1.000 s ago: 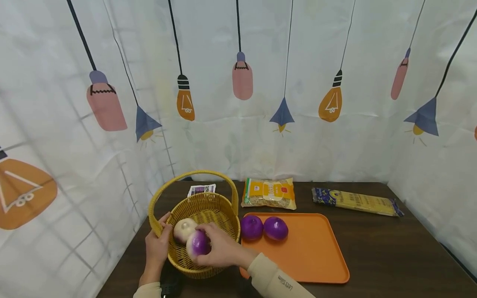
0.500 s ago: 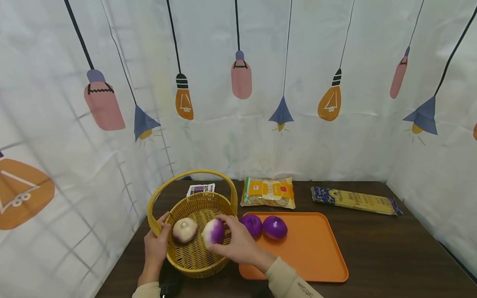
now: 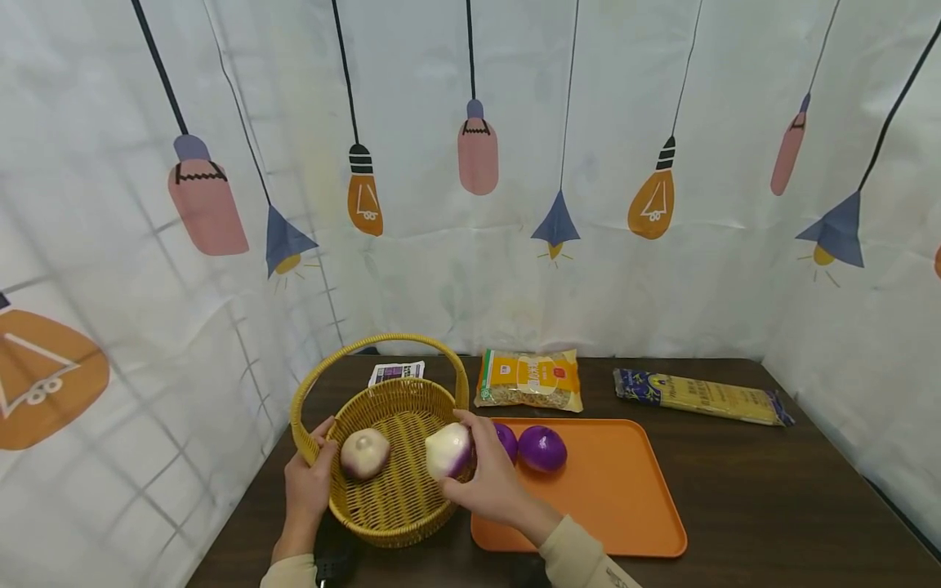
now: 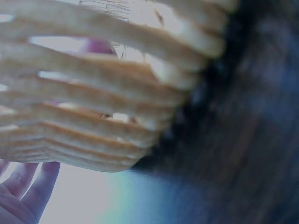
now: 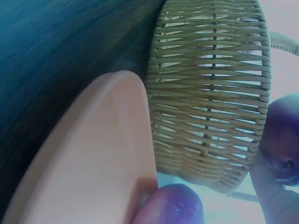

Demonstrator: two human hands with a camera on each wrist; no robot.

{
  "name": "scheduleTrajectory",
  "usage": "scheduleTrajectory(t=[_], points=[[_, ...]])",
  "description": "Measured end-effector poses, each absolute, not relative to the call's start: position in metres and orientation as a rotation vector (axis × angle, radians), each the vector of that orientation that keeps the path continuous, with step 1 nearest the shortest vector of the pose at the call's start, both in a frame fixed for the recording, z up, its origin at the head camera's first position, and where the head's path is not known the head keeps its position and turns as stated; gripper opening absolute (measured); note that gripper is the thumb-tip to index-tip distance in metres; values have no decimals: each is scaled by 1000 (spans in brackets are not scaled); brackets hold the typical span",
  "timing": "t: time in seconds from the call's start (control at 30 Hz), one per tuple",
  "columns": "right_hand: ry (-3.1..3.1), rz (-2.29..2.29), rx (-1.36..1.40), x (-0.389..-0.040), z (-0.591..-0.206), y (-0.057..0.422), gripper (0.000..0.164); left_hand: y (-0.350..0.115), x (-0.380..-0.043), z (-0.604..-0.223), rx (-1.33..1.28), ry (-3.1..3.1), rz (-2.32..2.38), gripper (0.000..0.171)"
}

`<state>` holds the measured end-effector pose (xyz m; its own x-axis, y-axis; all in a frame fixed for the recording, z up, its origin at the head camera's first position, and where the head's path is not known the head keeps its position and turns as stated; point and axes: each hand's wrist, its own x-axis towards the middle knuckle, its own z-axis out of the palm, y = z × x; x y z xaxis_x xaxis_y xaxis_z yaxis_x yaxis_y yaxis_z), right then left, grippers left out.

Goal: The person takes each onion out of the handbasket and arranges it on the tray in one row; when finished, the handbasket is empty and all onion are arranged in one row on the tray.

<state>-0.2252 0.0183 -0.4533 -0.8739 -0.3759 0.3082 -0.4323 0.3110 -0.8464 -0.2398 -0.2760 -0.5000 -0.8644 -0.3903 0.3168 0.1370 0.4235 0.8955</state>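
My right hand (image 3: 494,482) pinches a purple-and-white onion (image 3: 447,452) over the right rim of a yellow woven basket (image 3: 393,523). In the right wrist view this onion (image 5: 282,140) is partly cut off at the edge, beside the basket's outer wall (image 5: 208,93). Inside the basket, to the left, sits another onion (image 3: 365,454), pale side up. My left hand (image 3: 307,490) grips the basket's left rim by the foot of the handle. The left wrist view shows blurred wickerwork (image 4: 93,98) and a few fingers (image 4: 39,191) below it.
Right of the basket lies an orange tray (image 3: 610,490) bearing a purple onion (image 3: 542,449) and another purple onion (image 3: 507,441) half hidden by my right hand. A yellow food bag (image 3: 529,381), a long yellow packet (image 3: 706,398) and a small printed packet (image 3: 397,372) lie farther back.
My right hand has lifted the onion from beside the other one in the basket and carried it right, to the rim by the tray. My left hand stays put.
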Motion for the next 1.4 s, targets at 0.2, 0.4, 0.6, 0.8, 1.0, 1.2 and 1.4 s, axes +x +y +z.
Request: scheduleTrajectory(t=[0.2, 0.4, 0.6, 0.8, 1.0, 1.2, 1.4], points=[[-2447, 1635, 772, -226, -457, 25, 76, -276, -240, -500, 211, -2193, -1443, 38], [-2404, 1678, 743, -226, -457, 32, 76, -276, -240, -501, 207, -2186, -1446, 38], [-2405, 1716, 738, -224, -460, 40, 79, -276, -239, -501, 208, -2185, -1450, 38], [-2407, 1752, 702, -224, -464, 43, 79, -276, -240, -501, 206, -2185, -1441, 38], [-2412, 1701, 705, -222, -467, 47, 79, -276, -240, -500, 213, -2199, -1425, 39], [-2467, 1678, 703, -219, -467, 54, 79, -276, -241, -501, 229, -2194, -1423, 38], [-2442, 1760, 665, -217, -470, 65, 78, -277, -240, -502, 216, -2194, -1432, 39]])
